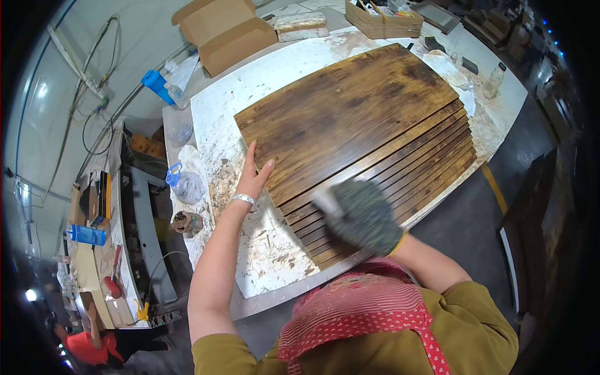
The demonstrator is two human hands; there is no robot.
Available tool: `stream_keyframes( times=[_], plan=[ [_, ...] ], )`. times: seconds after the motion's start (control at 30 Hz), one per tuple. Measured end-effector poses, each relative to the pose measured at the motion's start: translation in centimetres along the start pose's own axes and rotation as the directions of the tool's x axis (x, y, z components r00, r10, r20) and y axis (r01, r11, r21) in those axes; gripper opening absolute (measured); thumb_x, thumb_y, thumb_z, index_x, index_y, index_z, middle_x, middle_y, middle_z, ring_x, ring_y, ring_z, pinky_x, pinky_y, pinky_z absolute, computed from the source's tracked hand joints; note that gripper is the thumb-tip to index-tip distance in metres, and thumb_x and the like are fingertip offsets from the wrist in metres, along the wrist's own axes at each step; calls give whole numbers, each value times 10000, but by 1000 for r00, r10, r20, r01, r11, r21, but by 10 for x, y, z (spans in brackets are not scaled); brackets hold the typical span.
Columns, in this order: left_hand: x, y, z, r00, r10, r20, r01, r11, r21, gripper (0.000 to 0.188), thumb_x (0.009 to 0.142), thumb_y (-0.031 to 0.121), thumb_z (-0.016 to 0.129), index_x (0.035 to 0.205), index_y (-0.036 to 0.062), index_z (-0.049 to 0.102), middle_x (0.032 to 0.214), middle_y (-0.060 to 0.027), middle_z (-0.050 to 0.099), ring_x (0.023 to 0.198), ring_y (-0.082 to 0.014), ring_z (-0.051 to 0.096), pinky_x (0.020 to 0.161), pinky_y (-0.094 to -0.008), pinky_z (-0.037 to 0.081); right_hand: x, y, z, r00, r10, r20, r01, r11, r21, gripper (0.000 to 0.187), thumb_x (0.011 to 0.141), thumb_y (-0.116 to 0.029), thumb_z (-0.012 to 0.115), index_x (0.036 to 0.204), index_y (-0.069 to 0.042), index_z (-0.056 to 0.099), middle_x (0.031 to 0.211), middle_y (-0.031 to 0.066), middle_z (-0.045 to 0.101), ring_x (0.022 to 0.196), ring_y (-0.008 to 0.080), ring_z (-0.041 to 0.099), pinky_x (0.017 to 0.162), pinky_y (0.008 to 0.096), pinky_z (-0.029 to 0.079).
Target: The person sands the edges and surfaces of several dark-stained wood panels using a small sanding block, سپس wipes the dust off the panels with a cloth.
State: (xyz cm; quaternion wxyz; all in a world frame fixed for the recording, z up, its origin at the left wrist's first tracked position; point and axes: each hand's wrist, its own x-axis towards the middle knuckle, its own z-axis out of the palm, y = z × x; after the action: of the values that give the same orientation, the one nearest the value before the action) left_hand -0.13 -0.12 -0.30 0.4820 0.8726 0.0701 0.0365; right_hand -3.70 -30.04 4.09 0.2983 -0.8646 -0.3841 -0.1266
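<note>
A stack of brown wood-grain boards [350,119] lies fanned on the white worktable, their near edges stepped like stairs. My bare left hand [253,178], with a bracelet at the wrist, rests at the left edge of the top board; its thumb and a finger are stretched apart against it. Over the stepped near edges is my right hand [365,215], in a dark grey-green knit glove with a yellow cuff. Its fingers press on a whitish cloth or pad [327,203], blurred by motion, so its exact kind does not show.
Along the table's left side stand a clear jug with a blue lid [187,186], a stained can [187,222] and a blue cup [156,84]. At the back are an open cardboard box [240,47] and a box of supplies [390,25]. A glass bottle [495,79] stands far right.
</note>
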Motion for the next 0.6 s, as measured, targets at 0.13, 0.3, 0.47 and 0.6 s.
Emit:
stream_keyframes(
  times=[0.13, 0.3, 0.47, 0.6],
  plan=[
    [3, -6, 0, 999, 32, -13, -32, 999, 28, 833, 932, 453, 615, 1559, 111, 186, 1567, -251, 247, 1464, -371, 235, 1185, -437, 233, -4, 20, -9, 956, 74, -284, -137, 968, -208, 235, 798, -258, 644, 872, -37, 615, 796, 178, 584, 713, 329, 578, 616, 458, 444],
    [4, -10, 1, 1000, 22, -19, -22, 1000, 5, 845, 922, 486, 608, 1560, 125, 187, 1565, -251, 233, 1462, -380, 224, 1180, -456, 239, 0, -46, 52, 985, -153, 74, 158, 984, -78, 284, 830, -331, 615, 898, -56, 610, 728, 137, 614, 677, 315, 626, 637, 451, 481],
    [4, -9, 4, 1000, 9, -24, -9, 1000, 10, 853, 921, 497, 597, 1563, 129, 171, 1559, -256, 222, 1464, -381, 213, 1179, -468, 237, -20, -46, 45, 996, -43, 78, 47, 998, -50, 358, 829, -361, 602, 952, -27, 632, 815, 145, 608, 740, 275, 624, 670, 425, 494],
    [3, -4, 2, 1000, -16, -10, 16, 999, -36, 855, 924, 513, 584, 1566, 143, 158, 1583, -234, 186, 1477, -370, 185, 1185, -461, 221, -13, 2, -8, 992, 115, -42, -122, 950, -286, 331, 851, -354, 595, 762, -37, 615, 633, 149, 567, 587, 287, 576, 577, 441, 465]
  ],
)
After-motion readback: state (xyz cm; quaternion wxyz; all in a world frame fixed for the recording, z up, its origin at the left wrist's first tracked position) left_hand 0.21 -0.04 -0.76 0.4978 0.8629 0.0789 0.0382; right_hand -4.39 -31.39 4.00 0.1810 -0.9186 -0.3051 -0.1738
